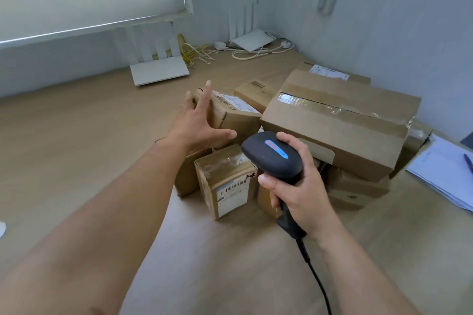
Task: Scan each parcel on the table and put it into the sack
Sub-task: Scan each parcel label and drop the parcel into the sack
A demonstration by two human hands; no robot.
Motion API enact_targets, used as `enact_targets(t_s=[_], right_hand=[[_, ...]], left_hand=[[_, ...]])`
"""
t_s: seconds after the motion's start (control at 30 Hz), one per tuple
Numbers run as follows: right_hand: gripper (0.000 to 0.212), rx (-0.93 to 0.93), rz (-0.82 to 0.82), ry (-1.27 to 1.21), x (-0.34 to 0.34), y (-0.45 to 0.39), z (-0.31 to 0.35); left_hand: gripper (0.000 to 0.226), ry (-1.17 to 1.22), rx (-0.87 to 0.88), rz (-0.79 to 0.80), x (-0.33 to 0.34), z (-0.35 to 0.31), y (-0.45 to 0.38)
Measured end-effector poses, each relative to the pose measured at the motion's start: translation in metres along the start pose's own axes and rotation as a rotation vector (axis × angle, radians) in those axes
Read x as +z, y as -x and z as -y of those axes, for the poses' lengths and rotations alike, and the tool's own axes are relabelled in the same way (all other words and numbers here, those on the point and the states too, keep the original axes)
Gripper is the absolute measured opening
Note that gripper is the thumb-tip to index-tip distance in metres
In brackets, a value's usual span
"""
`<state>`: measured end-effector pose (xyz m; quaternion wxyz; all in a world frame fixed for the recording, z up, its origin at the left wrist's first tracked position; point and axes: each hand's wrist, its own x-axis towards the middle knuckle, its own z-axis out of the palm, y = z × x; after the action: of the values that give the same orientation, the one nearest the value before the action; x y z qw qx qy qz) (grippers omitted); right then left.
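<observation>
Fingers [204,94] of left hand [198,123] spread straight, thumb out toward 3 o'clock, holding nothing; hand sits against the near-left face of a small tilted parcel [230,112], contact unclear. Right hand [299,184] fingers wrapped around the grip of a black scanner [273,153], head aimed toward 10 o'clock, blue/red strip on top, cable [314,271] trailing to 6 o'clock.

Parcels sit clustered at centre of the surface [76,140]. Labelled parcel [227,181] with barcode just below the left hand, at 9 o'clock of the scanner. Large taped box [340,120] at 2 o'clock of the scanner, resting on top of other boxes. Flat box [253,92] behind the tilted parcel, at 12 o'clock.

Sack not in view.

Further out: paper stack [445,171] with a pen [468,163] at 3 o'clock; two white routers, one [158,69] at 11 o'clock, one [252,39] at 12 o'clock by the corner, with white and yellow cables [194,54] between them.
</observation>
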<state>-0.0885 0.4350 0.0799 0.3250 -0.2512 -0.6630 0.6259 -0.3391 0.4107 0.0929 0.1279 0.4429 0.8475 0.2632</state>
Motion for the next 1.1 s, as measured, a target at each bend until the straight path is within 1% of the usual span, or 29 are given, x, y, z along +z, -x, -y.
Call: enact_targets(t_s=[0.13, 0.27, 0.4, 0.5, 0.67, 0.93, 1.1], right_hand=[[0.069, 0.019, -0.001, -0.018, -0.002, -0.003, -0.006], [0.069, 0.013, 0.003, -0.008, 0.000, -0.001, -0.003], [0.069, -0.008, 0.017, -0.025, 0.004, 0.005, 0.006], [0.065, -0.026, 0.036, -0.043, 0.009, 0.014, 0.015], [0.066, -0.072, 0.103, -0.052, 0.015, 0.040, 0.028], [0.065, -0.113, 0.239, -0.107, 0.024, 0.108, 0.053], [0.069, -0.137, 0.324, -0.109, 0.021, 0.158, 0.060]], left_hand=[[0.109, 0.036, 0.015, -0.043, 0.001, 0.006, -0.009], [0.095, 0.022, 0.046, -0.145, -0.002, 0.003, 0.002], [0.092, 0.033, 0.071, -0.229, -0.011, -0.002, 0.019], [0.092, 0.055, 0.078, -0.281, -0.020, -0.001, 0.041], [0.090, 0.068, 0.041, -0.361, -0.032, 0.005, 0.101], [0.091, 0.104, -0.094, -0.472, -0.037, 0.007, 0.231], [0.091, 0.053, -0.175, -0.520, -0.034, -0.001, 0.309]])
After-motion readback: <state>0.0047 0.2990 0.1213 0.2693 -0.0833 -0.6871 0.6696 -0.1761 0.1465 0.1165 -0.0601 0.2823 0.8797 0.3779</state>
